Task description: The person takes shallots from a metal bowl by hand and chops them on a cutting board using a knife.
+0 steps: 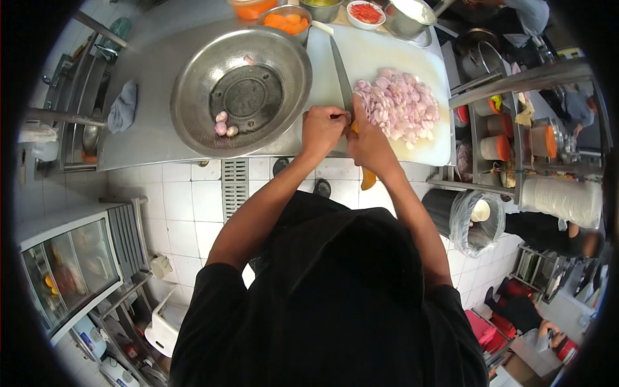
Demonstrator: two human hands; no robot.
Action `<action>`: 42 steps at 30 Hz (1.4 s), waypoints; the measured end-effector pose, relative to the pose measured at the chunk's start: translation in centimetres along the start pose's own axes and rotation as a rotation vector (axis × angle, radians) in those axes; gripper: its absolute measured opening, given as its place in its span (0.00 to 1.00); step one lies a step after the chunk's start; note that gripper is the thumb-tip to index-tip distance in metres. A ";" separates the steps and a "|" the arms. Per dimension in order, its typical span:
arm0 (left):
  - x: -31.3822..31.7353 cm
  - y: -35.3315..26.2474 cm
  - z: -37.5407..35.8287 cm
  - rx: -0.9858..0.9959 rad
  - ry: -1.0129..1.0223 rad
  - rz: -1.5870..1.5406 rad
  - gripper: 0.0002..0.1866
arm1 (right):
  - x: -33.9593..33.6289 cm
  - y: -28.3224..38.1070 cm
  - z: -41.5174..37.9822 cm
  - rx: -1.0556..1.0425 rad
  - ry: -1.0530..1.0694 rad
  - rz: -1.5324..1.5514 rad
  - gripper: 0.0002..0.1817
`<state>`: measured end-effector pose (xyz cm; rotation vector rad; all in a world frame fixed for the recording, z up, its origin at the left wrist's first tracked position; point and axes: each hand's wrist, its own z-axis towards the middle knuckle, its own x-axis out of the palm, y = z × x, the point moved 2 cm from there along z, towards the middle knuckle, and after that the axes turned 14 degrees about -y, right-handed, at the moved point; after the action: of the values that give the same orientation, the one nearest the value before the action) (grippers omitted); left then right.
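Note:
My right hand [369, 143] grips the yellow handle of a long knife [341, 74], whose blade lies across the white cutting board [380, 51]. My left hand [322, 127] is closed beside the blade at the board's near edge, fingertips pinching something small that I cannot make out. A heap of sliced pink shallots [400, 104] lies on the board just right of the blade. The big steel bowl [193, 90] to the left holds three whole shallots [224, 125].
Small bowls of orange pieces [287, 22] and red pieces [365, 13] and a steel pot [407, 18] stand at the counter's far edge. A grey cloth [122, 106] lies left. Shelves with containers [516, 138] and a lined bin [476, 222] stand right. Another person [554, 232] is nearby.

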<state>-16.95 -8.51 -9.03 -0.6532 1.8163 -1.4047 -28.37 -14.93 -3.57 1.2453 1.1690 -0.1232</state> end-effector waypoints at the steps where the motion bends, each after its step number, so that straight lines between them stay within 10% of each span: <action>1: 0.1 -0.4 0.1 0.037 -0.002 0.061 0.09 | -0.6 -0.5 0.3 -0.020 -0.020 0.028 0.41; 7: 1.4 -1.0 -0.9 0.464 -0.223 0.224 0.09 | -3.9 0.0 -1.3 -0.060 -0.139 0.164 0.39; 15: -12.2 -7.5 -1.0 0.314 -0.246 0.336 0.11 | -0.2 -1.5 -6.2 0.013 -0.031 0.175 0.43; 19: -19.9 -2.9 4.9 0.250 -0.336 0.888 0.15 | -1.0 -2.5 -5.9 0.046 -0.036 0.138 0.42; 26: -22.1 1.2 8.6 0.080 -0.184 0.950 0.15 | -2.3 -3.4 -3.4 -0.049 -0.095 0.071 0.41; 31: -20.4 -4.3 7.5 -0.007 -0.268 0.694 0.12 | -2.6 -3.8 -2.7 -0.054 -0.142 0.080 0.41; 37: -10.8 -12.6 -0.1 0.593 -0.107 0.413 0.11 | -2.7 -2.9 -3.0 -0.047 -0.177 0.031 0.35; 42: -1.8 -4.4 0.9 0.714 0.098 0.332 0.12 | -3.4 -2.2 -3.0 -0.023 -0.182 0.036 0.23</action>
<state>-15.33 -8.89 -4.51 0.0832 1.2690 -1.7135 -33.24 -15.13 -2.09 1.2086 0.9883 -0.1919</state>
